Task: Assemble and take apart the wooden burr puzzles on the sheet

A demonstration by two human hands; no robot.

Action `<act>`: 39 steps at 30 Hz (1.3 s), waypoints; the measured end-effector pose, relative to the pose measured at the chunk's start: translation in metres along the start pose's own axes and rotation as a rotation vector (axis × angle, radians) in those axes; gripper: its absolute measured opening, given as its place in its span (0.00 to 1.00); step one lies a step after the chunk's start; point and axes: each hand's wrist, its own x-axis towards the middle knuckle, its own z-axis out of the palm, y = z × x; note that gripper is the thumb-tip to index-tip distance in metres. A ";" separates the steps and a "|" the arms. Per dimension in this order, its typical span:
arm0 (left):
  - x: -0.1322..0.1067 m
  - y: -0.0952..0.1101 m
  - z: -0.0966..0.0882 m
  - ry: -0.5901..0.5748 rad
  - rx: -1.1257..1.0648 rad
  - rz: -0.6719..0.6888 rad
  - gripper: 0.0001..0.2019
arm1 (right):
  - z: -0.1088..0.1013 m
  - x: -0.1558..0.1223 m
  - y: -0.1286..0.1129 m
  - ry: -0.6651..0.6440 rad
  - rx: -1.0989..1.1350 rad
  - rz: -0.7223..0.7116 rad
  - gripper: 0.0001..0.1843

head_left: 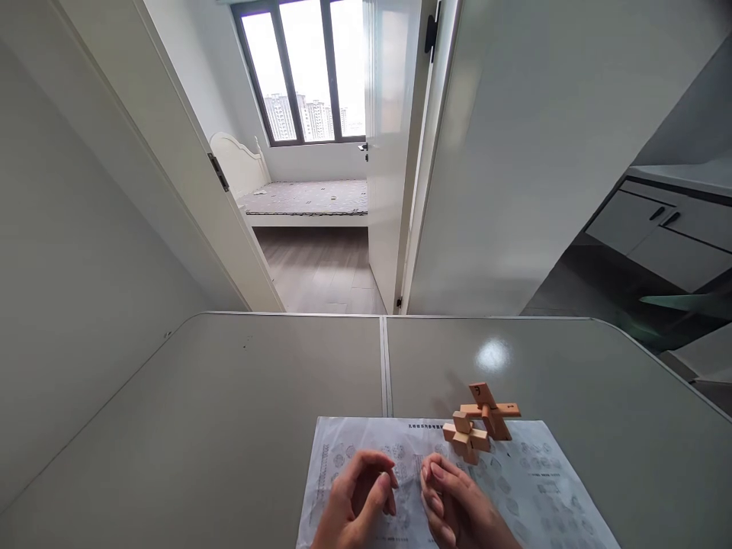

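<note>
My left hand hovers over a printed paper sheet at the bottom of the view. Its fingers curl loosely, with a hollow between thumb and fingers and nothing visible inside. Beside it, a small gap away, is my right hand, its fingers folded together and the thumb against them; no object shows in it. Just beyond the right hand stands a small pale wooden interlocking puzzle made of crossed blocks. Behind that, partly covered, is a larger orange-brown wooden puzzle of crossed flat pieces with dark numerals.
The grey table has a metal strip across its middle and rounded far corners. Past it, an open door shows a room with a bed and window. White cabinets stand at the right.
</note>
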 end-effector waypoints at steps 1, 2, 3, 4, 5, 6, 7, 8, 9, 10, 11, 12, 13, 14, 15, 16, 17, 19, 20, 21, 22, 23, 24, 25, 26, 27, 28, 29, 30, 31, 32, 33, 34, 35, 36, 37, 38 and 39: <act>0.000 0.001 0.000 -0.007 -0.001 -0.005 0.22 | -0.001 0.000 0.000 0.002 0.001 -0.001 0.26; 0.000 0.001 0.000 -0.010 -0.004 -0.006 0.23 | -0.001 0.000 0.001 0.005 0.000 -0.004 0.26; 0.000 0.001 0.000 -0.006 -0.007 -0.006 0.23 | -0.002 0.001 0.001 0.006 -0.004 -0.008 0.26; 0.000 0.001 0.001 0.004 -0.010 -0.004 0.23 | -0.004 0.002 0.002 0.004 -0.009 -0.012 0.26; 0.000 0.001 0.001 0.016 -0.013 -0.001 0.23 | -0.005 0.003 0.004 0.002 -0.015 -0.016 0.26; 0.000 0.001 0.001 0.028 -0.015 0.000 0.23 | -0.007 0.005 0.006 -0.001 -0.018 -0.021 0.26; 0.000 0.001 0.001 0.032 -0.015 -0.001 0.23 | -0.010 0.007 0.009 -0.006 -0.016 -0.028 0.26; 0.000 0.001 0.001 0.032 -0.014 -0.002 0.23 | -0.013 0.010 0.013 -0.009 -0.009 -0.034 0.27; 0.001 0.000 0.000 0.025 -0.013 -0.005 0.23 | -0.016 0.013 0.016 -0.014 0.005 -0.044 0.28; 0.001 0.000 0.000 0.010 -0.011 -0.011 0.23 | -0.019 0.016 0.020 -0.021 0.023 -0.056 0.29; 0.001 0.000 -0.001 -0.004 -0.009 -0.017 0.23 | -0.021 0.018 0.023 -0.019 0.036 -0.058 0.29; 0.002 0.000 -0.002 -0.013 -0.009 -0.021 0.24 | -0.023 0.020 0.025 -0.013 0.045 -0.061 0.30; 0.002 -0.001 -0.002 -0.016 -0.010 -0.023 0.24 | -0.025 0.021 0.026 -0.006 0.050 -0.062 0.30; 0.002 -0.001 -0.003 -0.009 -0.013 -0.022 0.24 | -0.026 0.021 0.026 -0.003 0.046 -0.056 0.29; 0.002 -0.002 -0.003 0.000 -0.016 -0.020 0.24 | -0.026 0.020 0.025 -0.005 0.038 -0.049 0.29; 0.002 -0.003 -0.003 0.001 -0.018 -0.019 0.24 | -0.026 0.019 0.023 -0.011 0.026 -0.042 0.29; 0.003 -0.003 -0.003 -0.006 -0.019 -0.020 0.24 | -0.025 0.018 0.021 -0.016 0.012 -0.034 0.29; 0.002 -0.003 -0.002 -0.016 -0.014 -0.023 0.24 | -0.023 0.016 0.017 -0.014 -0.008 -0.018 0.29; 0.002 -0.003 -0.001 -0.011 -0.012 -0.023 0.24 | -0.022 0.015 0.016 -0.009 -0.011 -0.015 0.29; 0.002 -0.003 -0.001 0.001 -0.011 -0.022 0.24 | -0.022 0.014 0.015 -0.003 -0.009 -0.015 0.29; 0.002 -0.003 0.000 0.019 -0.011 -0.020 0.24 | -0.022 0.014 0.015 0.000 -0.008 -0.014 0.29; 0.002 -0.002 0.001 0.033 -0.011 -0.020 0.24 | -0.021 0.014 0.014 0.001 -0.006 -0.017 0.29; 0.001 -0.002 0.001 0.037 -0.015 -0.022 0.24 | -0.022 0.014 0.015 -0.002 -0.006 -0.020 0.29; 0.001 -0.002 0.002 0.038 -0.021 -0.023 0.24 | -0.022 0.015 0.015 -0.008 -0.009 -0.022 0.29; 0.001 -0.002 0.002 0.037 -0.028 -0.023 0.25 | -0.022 0.015 0.015 -0.015 -0.015 -0.019 0.29; 0.001 -0.002 0.002 0.035 -0.036 -0.022 0.25 | -0.023 0.016 0.016 -0.023 -0.020 -0.018 0.29; 0.001 -0.002 0.002 0.032 -0.043 -0.020 0.25 | -0.023 0.016 0.016 -0.029 -0.022 -0.018 0.29; 0.001 -0.003 0.002 0.029 -0.049 -0.016 0.26 | -0.024 0.017 0.017 -0.030 -0.021 -0.019 0.29; 0.002 -0.003 0.002 0.027 -0.051 -0.013 0.26 | -0.024 0.017 0.018 -0.025 -0.016 -0.023 0.29; 0.002 -0.004 0.002 0.026 -0.051 -0.011 0.26 | -0.025 0.018 0.019 -0.017 -0.009 -0.027 0.29; 0.002 -0.005 0.001 0.026 -0.050 -0.010 0.26 | -0.025 0.018 0.020 -0.009 -0.004 -0.028 0.29; 0.002 -0.005 0.001 0.027 -0.047 -0.010 0.26 | -0.026 0.018 0.020 -0.005 0.003 -0.030 0.29; 0.002 -0.005 0.001 0.027 -0.042 -0.010 0.26 | -0.026 0.019 0.021 -0.005 0.008 -0.032 0.29; 0.002 -0.006 0.001 0.028 -0.037 -0.010 0.25 | -0.026 0.019 0.021 -0.010 0.011 -0.034 0.30; 0.002 -0.006 0.001 0.028 -0.034 -0.009 0.25 | -0.026 0.019 0.020 -0.015 0.010 -0.031 0.30; 0.002 -0.006 0.001 0.027 -0.033 -0.008 0.25 | -0.026 0.019 0.020 -0.023 0.005 -0.025 0.31; 0.002 -0.006 0.001 0.024 -0.036 -0.008 0.25 | -0.026 0.019 0.019 -0.030 0.001 -0.024 0.31; 0.002 -0.006 0.001 0.021 -0.043 -0.008 0.25 | -0.026 0.019 0.018 -0.035 -0.002 -0.023 0.31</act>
